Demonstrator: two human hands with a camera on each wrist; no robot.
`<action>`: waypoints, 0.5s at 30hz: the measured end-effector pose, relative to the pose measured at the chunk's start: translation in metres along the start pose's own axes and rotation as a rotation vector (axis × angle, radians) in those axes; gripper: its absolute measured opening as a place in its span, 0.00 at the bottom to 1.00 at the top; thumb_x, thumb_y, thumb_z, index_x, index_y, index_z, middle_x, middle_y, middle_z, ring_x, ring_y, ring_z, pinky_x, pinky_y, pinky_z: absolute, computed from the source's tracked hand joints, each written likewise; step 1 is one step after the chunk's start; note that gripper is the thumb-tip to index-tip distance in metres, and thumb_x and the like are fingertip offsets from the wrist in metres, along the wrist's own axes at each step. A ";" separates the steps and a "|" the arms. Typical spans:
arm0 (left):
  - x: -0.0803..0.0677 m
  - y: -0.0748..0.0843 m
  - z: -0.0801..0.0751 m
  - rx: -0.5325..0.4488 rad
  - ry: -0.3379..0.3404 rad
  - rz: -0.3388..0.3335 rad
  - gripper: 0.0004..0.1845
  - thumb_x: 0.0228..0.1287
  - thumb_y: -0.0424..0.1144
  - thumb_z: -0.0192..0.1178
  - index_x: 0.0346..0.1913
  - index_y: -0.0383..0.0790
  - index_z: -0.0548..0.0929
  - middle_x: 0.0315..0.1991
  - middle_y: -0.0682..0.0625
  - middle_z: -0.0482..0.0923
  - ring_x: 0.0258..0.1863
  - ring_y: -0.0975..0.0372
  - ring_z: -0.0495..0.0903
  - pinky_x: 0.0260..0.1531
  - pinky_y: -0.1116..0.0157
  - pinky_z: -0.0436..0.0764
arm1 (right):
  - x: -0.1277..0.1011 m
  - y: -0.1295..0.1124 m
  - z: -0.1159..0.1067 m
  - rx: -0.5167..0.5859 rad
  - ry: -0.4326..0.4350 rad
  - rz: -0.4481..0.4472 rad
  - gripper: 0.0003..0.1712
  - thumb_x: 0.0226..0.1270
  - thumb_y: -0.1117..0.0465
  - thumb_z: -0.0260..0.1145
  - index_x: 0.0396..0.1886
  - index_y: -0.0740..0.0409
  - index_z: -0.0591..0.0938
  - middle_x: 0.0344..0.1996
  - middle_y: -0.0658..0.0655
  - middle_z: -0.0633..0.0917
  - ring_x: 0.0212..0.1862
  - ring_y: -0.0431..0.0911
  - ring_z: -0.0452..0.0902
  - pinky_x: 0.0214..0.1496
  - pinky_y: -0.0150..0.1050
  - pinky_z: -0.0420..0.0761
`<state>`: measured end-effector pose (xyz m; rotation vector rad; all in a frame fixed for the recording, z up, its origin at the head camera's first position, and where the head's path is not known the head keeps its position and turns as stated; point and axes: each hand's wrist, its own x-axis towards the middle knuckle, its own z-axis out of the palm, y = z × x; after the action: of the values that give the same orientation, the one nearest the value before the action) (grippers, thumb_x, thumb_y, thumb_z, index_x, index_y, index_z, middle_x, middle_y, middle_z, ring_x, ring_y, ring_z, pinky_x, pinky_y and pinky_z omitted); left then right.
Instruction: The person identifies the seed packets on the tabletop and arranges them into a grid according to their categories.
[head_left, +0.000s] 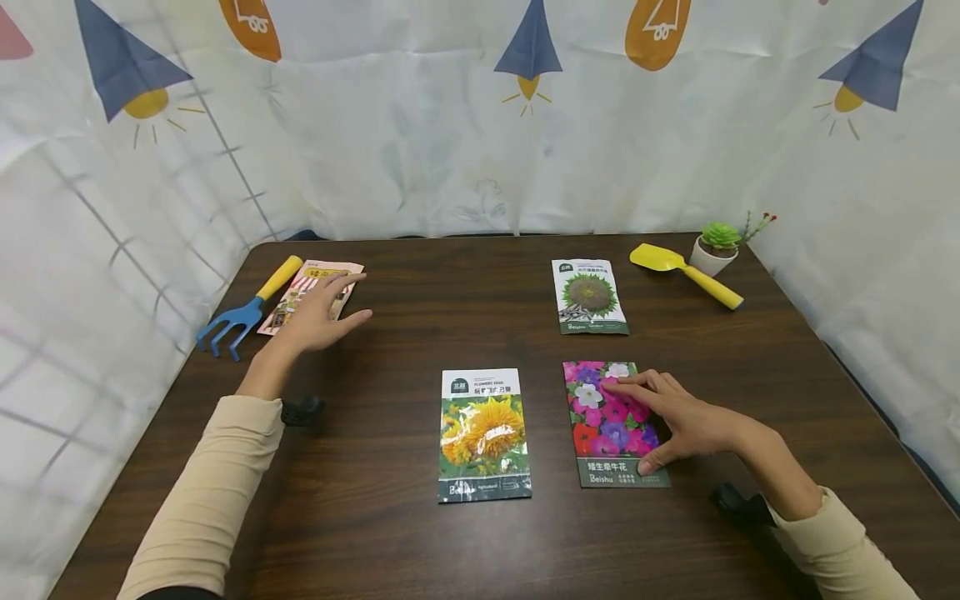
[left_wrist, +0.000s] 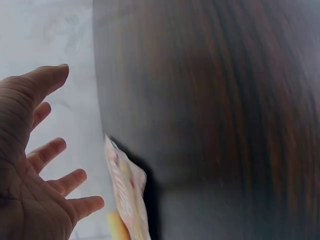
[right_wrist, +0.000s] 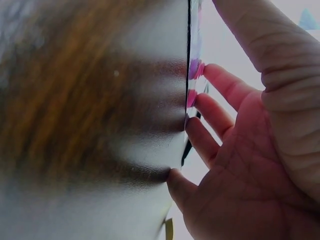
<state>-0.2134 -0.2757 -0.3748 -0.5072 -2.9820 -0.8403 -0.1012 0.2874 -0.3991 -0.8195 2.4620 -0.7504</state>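
Head view showed the right hand [head_left: 686, 421] pressing flat, relaxed fingers on the petunia seed packet [head_left: 613, 423] near the table's [head_left: 465, 283] front edge, labelled "Beishu". The left hand [head_left: 318, 315], fingers spread and holding nothing, hovered over the striped packet [head_left: 311, 293] at the left edge. A careless sweep could likely nudge the blue rake [head_left: 243, 312] off.

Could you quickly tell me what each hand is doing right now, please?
Left hand: open, over the pink seed packet.
Right hand: open, fingers resting on the petunia seed packet.

Dark wood table [head_left: 420, 333] — four seed packets [head_left: 483, 434] laid flat; blue rake [head_left: 243, 310] far left, yellow trowel [head_left: 684, 272] and potted succulent [head_left: 716, 247] far right.
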 end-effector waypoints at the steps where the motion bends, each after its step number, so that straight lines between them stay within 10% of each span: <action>1: -0.001 -0.004 -0.001 0.010 0.003 -0.002 0.36 0.73 0.43 0.63 0.77 0.34 0.62 0.77 0.26 0.52 0.75 0.31 0.51 0.69 0.30 0.54 | 0.000 0.000 0.000 -0.001 0.001 0.000 0.61 0.51 0.40 0.81 0.82 0.45 0.59 0.69 0.59 0.62 0.66 0.56 0.54 0.63 0.66 0.70; 15: -0.009 -0.055 -0.021 0.062 -0.016 -0.055 0.34 0.73 0.35 0.61 0.75 0.27 0.61 0.69 0.20 0.58 0.69 0.28 0.58 0.64 0.31 0.60 | 0.000 0.001 0.000 0.001 0.003 -0.002 0.61 0.52 0.40 0.81 0.82 0.44 0.59 0.70 0.60 0.62 0.66 0.56 0.55 0.63 0.67 0.70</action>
<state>-0.2235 -0.3331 -0.3857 -0.4344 -3.0383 -0.7482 -0.1018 0.2886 -0.3998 -0.8211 2.4638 -0.7543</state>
